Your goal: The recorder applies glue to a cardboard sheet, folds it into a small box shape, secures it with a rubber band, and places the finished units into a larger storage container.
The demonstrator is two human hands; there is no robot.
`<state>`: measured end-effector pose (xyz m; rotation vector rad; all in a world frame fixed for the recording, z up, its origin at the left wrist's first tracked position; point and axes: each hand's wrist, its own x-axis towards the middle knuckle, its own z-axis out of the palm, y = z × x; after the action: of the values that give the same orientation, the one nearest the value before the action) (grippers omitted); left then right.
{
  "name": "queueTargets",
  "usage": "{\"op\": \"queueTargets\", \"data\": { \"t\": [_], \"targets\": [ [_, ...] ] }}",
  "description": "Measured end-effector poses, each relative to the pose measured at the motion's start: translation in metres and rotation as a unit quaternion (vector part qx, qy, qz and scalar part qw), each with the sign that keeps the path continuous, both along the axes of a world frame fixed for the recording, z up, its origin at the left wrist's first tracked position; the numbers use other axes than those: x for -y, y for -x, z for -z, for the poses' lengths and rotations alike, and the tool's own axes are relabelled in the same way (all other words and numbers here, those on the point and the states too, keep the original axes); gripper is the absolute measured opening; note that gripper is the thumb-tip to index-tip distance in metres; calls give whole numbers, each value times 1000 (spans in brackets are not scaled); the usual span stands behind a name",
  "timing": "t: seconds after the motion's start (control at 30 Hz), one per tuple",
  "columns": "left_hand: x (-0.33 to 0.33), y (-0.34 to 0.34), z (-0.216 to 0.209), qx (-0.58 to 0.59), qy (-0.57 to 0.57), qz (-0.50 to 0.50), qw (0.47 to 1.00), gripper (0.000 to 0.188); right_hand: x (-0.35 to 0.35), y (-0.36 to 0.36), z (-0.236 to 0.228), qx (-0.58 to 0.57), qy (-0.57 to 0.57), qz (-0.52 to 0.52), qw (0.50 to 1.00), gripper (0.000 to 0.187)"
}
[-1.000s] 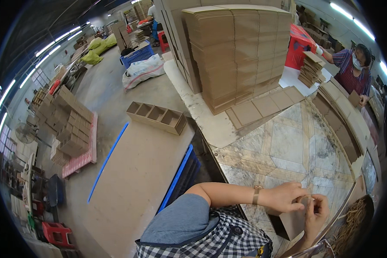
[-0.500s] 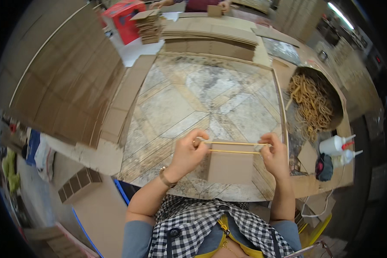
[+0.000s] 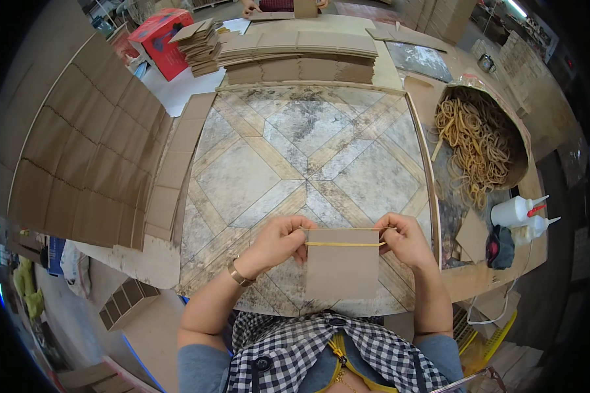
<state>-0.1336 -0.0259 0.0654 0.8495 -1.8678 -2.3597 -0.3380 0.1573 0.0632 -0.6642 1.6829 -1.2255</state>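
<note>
A yellow rubber band (image 3: 344, 244) is stretched sideways between my hands, its two strands lying at the far end of a flat brown cardboard piece (image 3: 342, 274). My left hand (image 3: 282, 241) pinches one end of the band at the cardboard's left edge. At the right edge, my right hand (image 3: 405, 238) grips the other end with curled fingers. The cardboard lies near the table's front edge; whether it is one sheet or a stack I cannot tell. Beneath everything is a worn board (image 3: 242, 173) with a diamond pattern.
A wide container (image 3: 521, 160) of tangled rubber bands (image 3: 472, 141) stands at the right, with white squeeze bottles (image 3: 512, 213) and a dark cloth bundle (image 3: 500, 247) nearer. Cardboard stacks (image 3: 298, 64) line the far side. Tall folded cardboard (image 3: 85, 150) rises left. Another person's hand (image 3: 250, 8) shows beyond.
Both hands have come slightly nearer me and closer together, bringing the stretched band down against the cardboard's far part. The view has shifted a little.
</note>
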Motion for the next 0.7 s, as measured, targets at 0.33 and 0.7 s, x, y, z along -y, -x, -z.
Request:
{"op": "queueTargets", "data": {
  "t": [0.33, 0.7],
  "targets": [
    [-42, -9, 55, -40, 370, -73, 926, 33, -7, -20, 28, -114, -72, -63, 989, 40],
    [-15, -19, 38, -302, 252, -12, 919, 57, -18, -38, 34, -306, 250, -7, 918, 48]
  ]
}}
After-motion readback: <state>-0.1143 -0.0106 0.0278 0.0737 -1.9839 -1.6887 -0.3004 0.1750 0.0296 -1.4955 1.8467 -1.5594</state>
